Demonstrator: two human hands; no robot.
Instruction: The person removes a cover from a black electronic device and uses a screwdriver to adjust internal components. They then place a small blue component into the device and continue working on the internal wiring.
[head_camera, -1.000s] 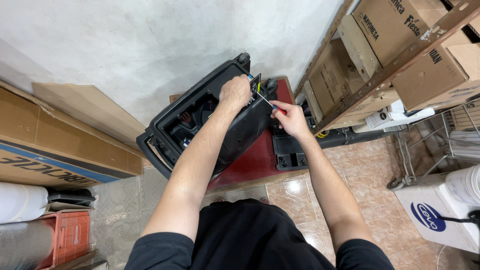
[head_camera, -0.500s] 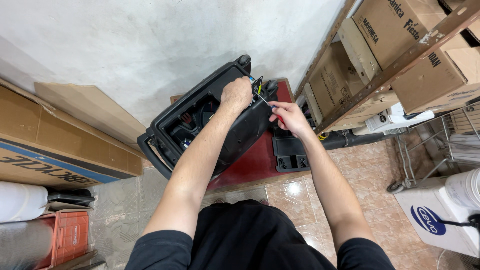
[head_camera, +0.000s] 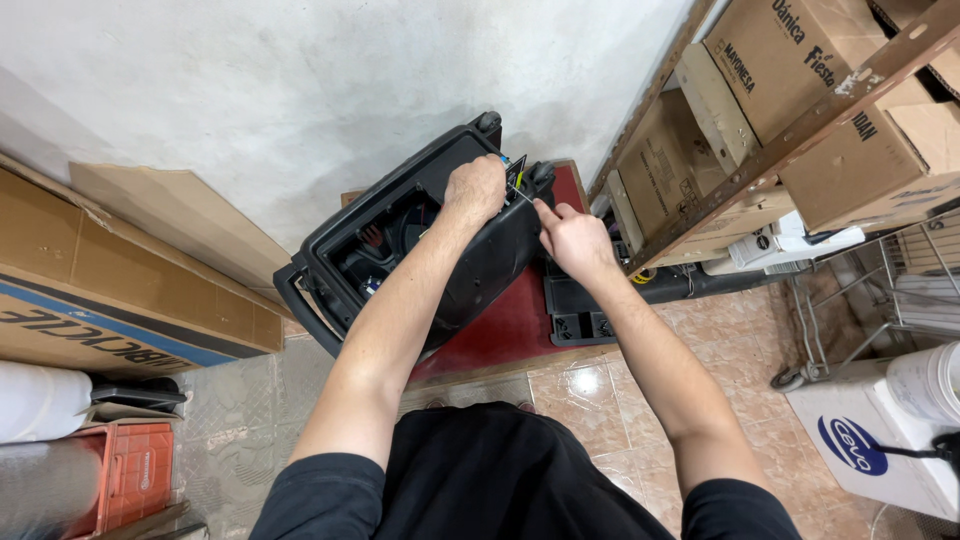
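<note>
A black plastic housing (head_camera: 470, 250), open at the back and showing wires inside, lies tilted on a low red platform (head_camera: 520, 320) against the white wall (head_camera: 300, 90). The left hand (head_camera: 476, 190) rests on the housing's upper edge near its far corner, fingers curled over the rim in a closed grip on the casing. The right hand (head_camera: 572, 238) is just beside it, pinched closed on a thin metal tool (head_camera: 520, 193), probably a small screwdriver, though it is too slender to be sure; its tip points at the spot under the left fingers. A black panel (head_camera: 575, 305) lies at the platform's right edge. Cardboard boxes (head_camera: 800, 110) fill the shelf rack to the right, and a flat carton (head_camera: 110, 290) leans on the left.
</note>
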